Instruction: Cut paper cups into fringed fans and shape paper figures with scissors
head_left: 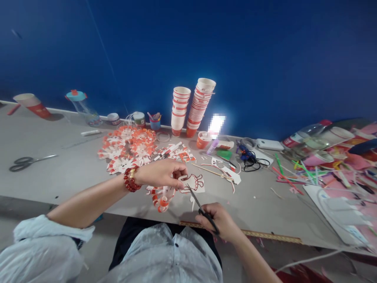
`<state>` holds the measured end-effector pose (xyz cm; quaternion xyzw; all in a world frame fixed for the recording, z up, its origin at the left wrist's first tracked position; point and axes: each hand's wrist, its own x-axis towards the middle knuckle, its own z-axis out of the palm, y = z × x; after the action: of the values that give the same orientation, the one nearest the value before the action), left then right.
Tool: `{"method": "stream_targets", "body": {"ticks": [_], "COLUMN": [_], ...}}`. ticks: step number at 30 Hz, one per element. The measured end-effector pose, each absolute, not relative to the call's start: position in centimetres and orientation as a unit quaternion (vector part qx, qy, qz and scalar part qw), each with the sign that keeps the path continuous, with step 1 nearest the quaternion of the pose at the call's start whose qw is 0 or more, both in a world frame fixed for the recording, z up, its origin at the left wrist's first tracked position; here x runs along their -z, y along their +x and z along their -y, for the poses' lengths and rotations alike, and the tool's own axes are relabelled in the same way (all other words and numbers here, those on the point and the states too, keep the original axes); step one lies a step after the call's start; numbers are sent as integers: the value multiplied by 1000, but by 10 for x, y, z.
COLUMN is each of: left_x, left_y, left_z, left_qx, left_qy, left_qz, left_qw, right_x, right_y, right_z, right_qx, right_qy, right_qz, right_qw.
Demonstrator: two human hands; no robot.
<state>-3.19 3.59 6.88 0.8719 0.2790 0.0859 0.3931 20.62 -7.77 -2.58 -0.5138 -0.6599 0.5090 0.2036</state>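
Observation:
Between the thumb and fingers of my left hand [167, 173] is a white paper cutout [194, 182] with a dark red outline drawn on it. My right hand [219, 221] grips black-handled scissors [196, 201], their blades pointing up and left to the paper's lower edge. How far the blades are apart is hard to make out. Just below my left hand lies a curled red-and-white paper piece [161, 200]. A small white scrap [192, 203] rests beside the blades. Several fringed red-and-white paper cutouts [126, 147] are heaped beyond my left wrist.
Two tall stacks of paper cups [180, 112] stand by the blue wall, near a lit, blurred screen [217, 125]. Other scissors [32, 161] lie at far left. Paper scraps, a black cable [251, 159] and coloured sticks [287, 179] spread rightward. A wooden ruler [271, 236] runs along the front edge.

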Motion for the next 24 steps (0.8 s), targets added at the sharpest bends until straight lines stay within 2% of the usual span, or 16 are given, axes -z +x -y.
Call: {"method": "stream_targets", "body": {"ticks": [5,7,10,12,14,17,19,21,24], "left_x": [-65,-57,-33,-13,5,23,31,37,41], "left_y": [-34,-38,-43,-43,-34,-7,14,30,42], "left_z": [-39,-31,-2,26,52,72,70,62,52], "left_qx": [-159,-274,-540,-629,-578,-401,-406,-439,-482], "left_qy": [862,836,724,680,719,704,597,535,495], "left_qz": [-280,-315,-373,-344,-304,-343,-374,-399,-452], "left_qw": [391,357,210,152,237,474,582,602,565], "right_x": [35,39,44,46,46,45,45,46,47], "right_y": [204,204,205,204,200,191,185,179,174], "right_z": [78,78,78,78,78,80,82,85,90], "right_qx": [-532,-543,-558,-565,-572,-576,-579,-584,-580], "right_qy": [-526,-530,-536,-541,-546,-544,-537,-535,-542], "right_qz": [627,609,583,568,551,534,530,523,520], "right_qw": [216,230,249,256,269,295,308,316,316]}}
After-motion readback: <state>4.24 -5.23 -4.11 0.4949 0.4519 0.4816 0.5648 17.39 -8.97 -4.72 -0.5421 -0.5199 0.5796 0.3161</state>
